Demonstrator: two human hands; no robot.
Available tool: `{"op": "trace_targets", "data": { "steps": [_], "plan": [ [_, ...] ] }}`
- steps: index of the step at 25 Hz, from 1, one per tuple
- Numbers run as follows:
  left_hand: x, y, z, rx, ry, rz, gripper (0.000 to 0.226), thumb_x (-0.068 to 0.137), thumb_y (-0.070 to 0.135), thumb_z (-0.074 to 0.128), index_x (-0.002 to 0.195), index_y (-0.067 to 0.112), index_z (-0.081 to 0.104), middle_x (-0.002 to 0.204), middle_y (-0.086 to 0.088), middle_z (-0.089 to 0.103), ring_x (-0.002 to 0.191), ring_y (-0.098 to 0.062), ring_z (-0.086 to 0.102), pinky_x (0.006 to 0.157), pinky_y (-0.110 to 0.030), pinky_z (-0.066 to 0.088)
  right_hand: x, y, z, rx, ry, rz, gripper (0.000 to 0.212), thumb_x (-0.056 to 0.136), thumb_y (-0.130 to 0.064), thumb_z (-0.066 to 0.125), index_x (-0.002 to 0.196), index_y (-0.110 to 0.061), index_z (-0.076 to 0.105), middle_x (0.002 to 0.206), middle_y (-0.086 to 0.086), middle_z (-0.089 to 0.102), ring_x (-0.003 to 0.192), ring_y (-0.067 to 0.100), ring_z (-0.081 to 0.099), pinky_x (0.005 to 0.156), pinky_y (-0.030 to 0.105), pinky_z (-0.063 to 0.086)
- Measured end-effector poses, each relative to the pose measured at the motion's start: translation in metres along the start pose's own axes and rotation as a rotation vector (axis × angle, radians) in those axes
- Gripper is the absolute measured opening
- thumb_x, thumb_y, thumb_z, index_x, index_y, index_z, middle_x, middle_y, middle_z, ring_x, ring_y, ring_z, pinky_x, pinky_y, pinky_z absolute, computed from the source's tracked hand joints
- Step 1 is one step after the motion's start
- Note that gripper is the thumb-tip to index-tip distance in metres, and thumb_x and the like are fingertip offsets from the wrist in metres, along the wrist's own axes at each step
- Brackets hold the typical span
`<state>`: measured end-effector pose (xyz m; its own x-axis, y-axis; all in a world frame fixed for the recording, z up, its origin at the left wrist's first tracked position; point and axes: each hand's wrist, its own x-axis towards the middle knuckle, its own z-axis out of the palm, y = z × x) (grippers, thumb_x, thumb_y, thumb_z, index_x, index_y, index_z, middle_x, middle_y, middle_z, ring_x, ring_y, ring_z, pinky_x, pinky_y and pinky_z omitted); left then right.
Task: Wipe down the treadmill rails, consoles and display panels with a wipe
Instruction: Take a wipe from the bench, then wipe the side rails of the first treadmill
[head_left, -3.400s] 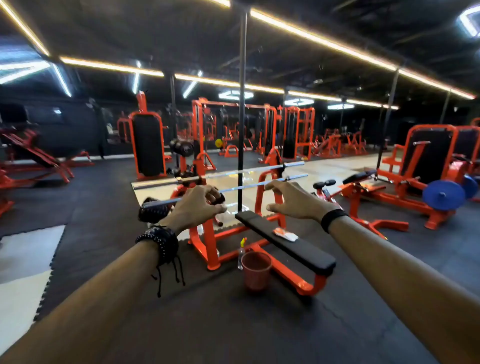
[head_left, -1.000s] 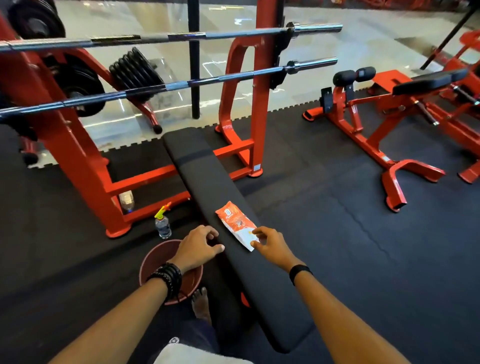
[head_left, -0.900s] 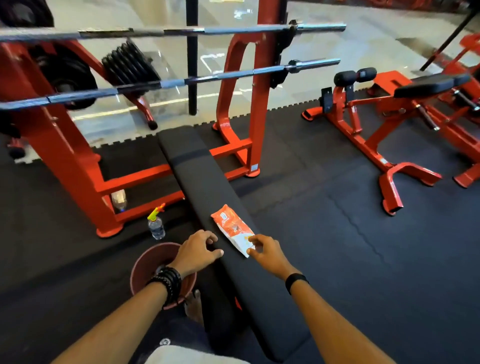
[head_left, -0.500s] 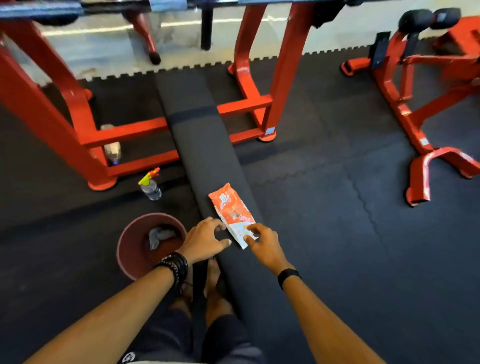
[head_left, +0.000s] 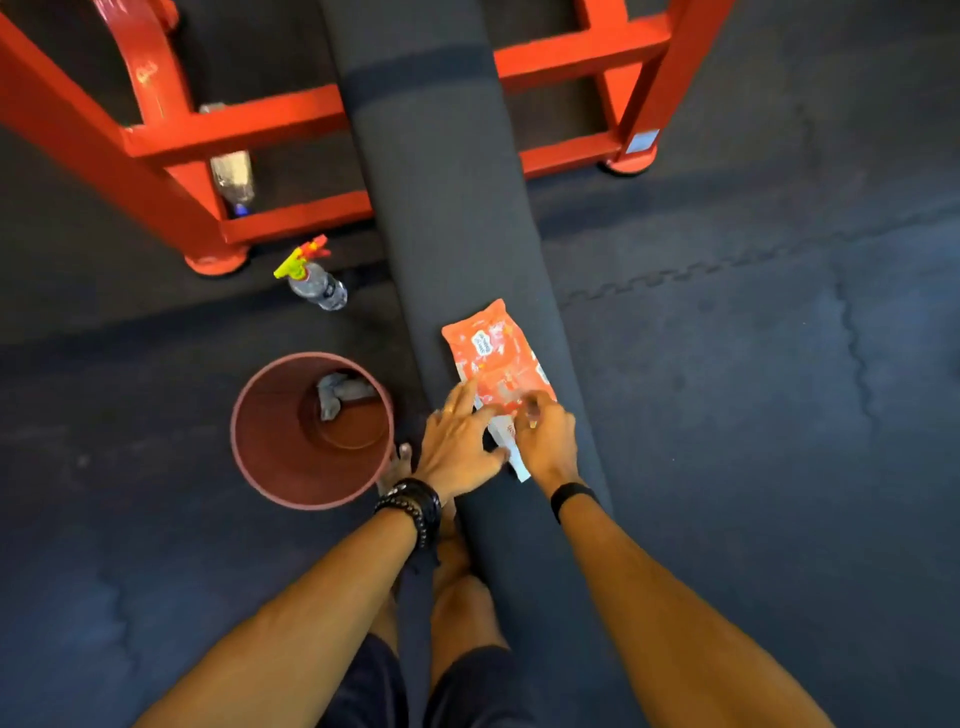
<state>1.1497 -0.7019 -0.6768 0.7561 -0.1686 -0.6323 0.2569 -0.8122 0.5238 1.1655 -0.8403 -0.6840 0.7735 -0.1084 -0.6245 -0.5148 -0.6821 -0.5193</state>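
**Both hands on the wipes pack, bucket sitting right next to the bench**

Nearest the camera you get 2 bare legs in dark shorts, with the forearms reaching out over them. Left wrist has a stack of black beaded bracelets (head_left: 413, 506), right wrist a plain black band (head_left: 571, 493).

The left hand (head_left: 457, 441) lies flat with its fingers straight and a little spread, tips pressing on the near end of the wipes pack (head_left: 496, 374). The right hand (head_left: 545, 439) has its fingers curled down onto the same end of the pack, right where a white flap or sheet pokes out between the 2 hands. It's blurry there, so I can't tell if the fingers are actually pinching that white bit or just touching it.

The pack is orange with a white label and lies flat on the black bench pad (head_left: 447, 208), toward its right edge.

Just left of the bench, on the dark rubber floor (head_left: 753, 415), stands a reddish-brown bucket (head_left: 270, 467). Inside, at the bottom, is 1 crumpled grey cloth (head_left: 340, 392) and nothing else I can make out. A bare foot touches the bucket's near right side.

A bit further back stands a clear spray bottle (head_left: 319, 286) with a yellow and red trigger. Behind that, a clear plastic bottle (head_left: 234, 176) sits inside the orange bench frame (head_left: 234, 124), partly hidden by a crossbar. Can't tell how full either one is.
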Motion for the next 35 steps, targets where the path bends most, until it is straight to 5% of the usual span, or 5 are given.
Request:
{"op": "trace_targets", "data": {
  "steps": [7, 12, 22, 28, 35],
  "plan": [
    [0.023, -0.017, -0.001, -0.131, 0.032, 0.015, 0.083, 0.087, 0.021, 0.073, 0.158, 0.019, 0.029, 0.166, -0.004, 0.021, 0.153, -0.023, 0.015, 0.121, -0.045, 0.024, 0.027, -0.016, 0.024, -0.023, 0.097, -0.026, 0.016, 0.099, -0.024, 0.061, 0.102, -0.011, 0.069, 0.094, 0.006, 0.073, 0.083, 0.022, 0.067, 0.067, 0.03, 0.046],
    [0.027, -0.016, -0.003, -0.048, 0.046, 0.024, 0.083, 0.087, 0.02, 0.073, 0.156, 0.018, 0.028, 0.163, -0.005, 0.027, 0.151, -0.025, 0.021, 0.119, -0.046, 0.027, 0.03, -0.013, 0.028, 0.081, 0.097, -0.008, 0.014, 0.101, -0.019, 0.058, 0.093, -0.008, 0.063, 0.09, 0.006, 0.069, 0.083, 0.021, 0.065, 0.073, 0.042, 0.058],
    [0.044, 0.0, 0.026, 0.246, 0.222, -0.069, 0.062, 0.083, 0.03, 0.074, 0.135, 0.015, 0.043, 0.138, -0.009, 0.042, 0.128, -0.03, 0.045, 0.095, -0.051, 0.044, -0.022, 0.004, 0.009, 0.289, 0.238, -0.099, 0.014, 0.1, -0.03, 0.05, 0.086, -0.033, 0.047, 0.097, 0.005, 0.062, 0.088, 0.021, 0.06, 0.069, 0.027, 0.049],
    [0.037, 0.005, 0.019, 0.195, 0.113, -0.096, 0.073, 0.084, 0.028, 0.075, 0.144, 0.017, 0.035, 0.149, -0.012, 0.031, 0.137, -0.035, 0.037, 0.105, -0.056, 0.039, -0.063, -0.009, -0.019, 0.477, 0.392, -0.182, 0.015, 0.099, -0.005, 0.051, 0.085, -0.011, 0.05, 0.083, 0.005, 0.059, 0.074, 0.003, 0.054, 0.06, 0.013, 0.041],
    [-0.034, 0.021, -0.059, -0.039, 0.178, 0.023, 0.061, 0.076, 0.033, 0.061, 0.132, 0.014, 0.047, 0.147, -0.012, 0.032, 0.127, -0.041, 0.044, 0.096, -0.051, 0.044, -0.093, -0.073, -0.06, 0.555, 0.342, -0.318, 0.023, 0.083, -0.024, 0.048, 0.07, -0.005, 0.047, 0.065, -0.005, 0.049, 0.062, 0.005, 0.044, 0.057, 0.02, 0.038]
  ]
}}
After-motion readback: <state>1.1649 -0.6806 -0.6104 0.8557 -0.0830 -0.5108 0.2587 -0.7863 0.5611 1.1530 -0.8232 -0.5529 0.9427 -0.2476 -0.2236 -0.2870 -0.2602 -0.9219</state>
